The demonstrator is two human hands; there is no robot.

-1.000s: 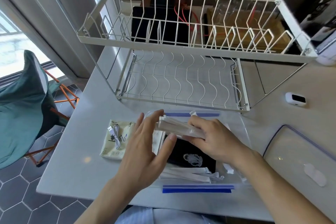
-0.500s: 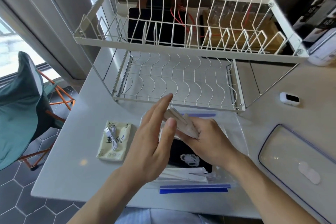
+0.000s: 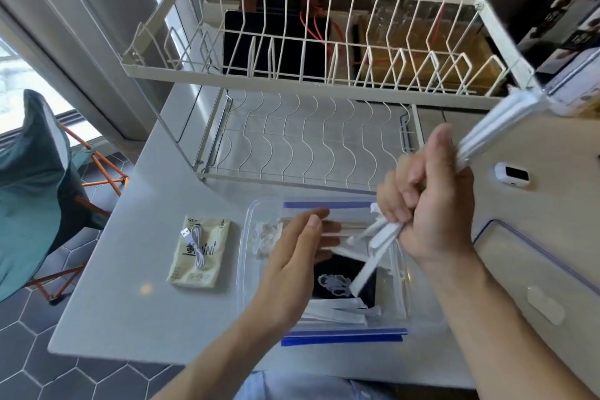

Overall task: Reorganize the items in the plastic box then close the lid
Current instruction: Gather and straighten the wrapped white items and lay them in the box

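Right hand [image 3: 431, 204] grips a bundle of white packets [image 3: 500, 130] above the plastic box [image 3: 246, 256] (lid off); left hand [image 3: 292, 256] spread flat.

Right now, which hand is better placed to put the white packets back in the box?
Right. The right hand already grips the bundle of white packets, lifted above the plastic box. The left hand hovers open over the box and holds nothing, so it can only steady or guide.

clear glossy plastic box [image 3: 246, 256]
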